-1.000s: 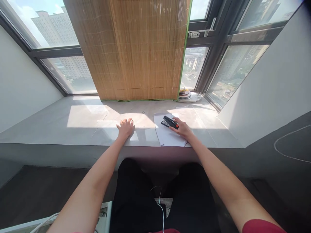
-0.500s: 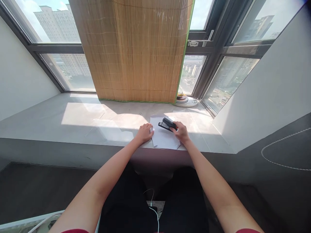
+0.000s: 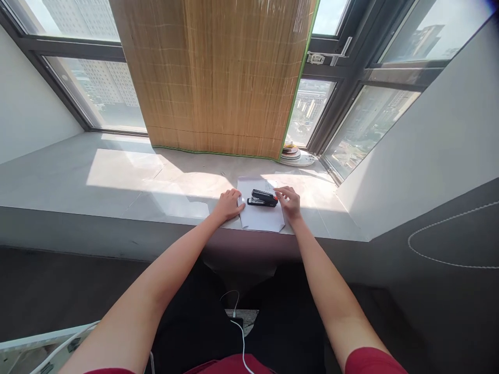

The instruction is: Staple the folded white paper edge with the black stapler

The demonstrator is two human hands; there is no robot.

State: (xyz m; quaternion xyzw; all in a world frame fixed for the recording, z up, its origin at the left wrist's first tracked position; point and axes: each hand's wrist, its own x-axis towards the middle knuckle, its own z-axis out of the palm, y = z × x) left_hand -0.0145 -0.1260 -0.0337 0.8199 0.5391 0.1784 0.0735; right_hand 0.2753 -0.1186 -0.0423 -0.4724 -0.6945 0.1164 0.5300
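Note:
A black stapler [image 3: 263, 198] with an orange end lies across a white sheet of paper [image 3: 260, 217] on the grey window ledge [image 3: 117, 182]. My right hand [image 3: 289, 202] rests at the stapler's orange end, with fingertips pinching it. At the paper's left edge my left hand [image 3: 229, 204] presses down, its fingers curled.
A bamboo blind [image 3: 218, 78] hangs over the window behind the ledge. A stack of plates [image 3: 292, 152] sits at the back right corner. A white wall [image 3: 421, 135] closes the right side. A white cable [image 3: 237, 324] lies on my lap.
My left hand has come from the bare ledge to the paper's left edge. The stapler has turned from slanted to nearly level, with my right hand still at its end.

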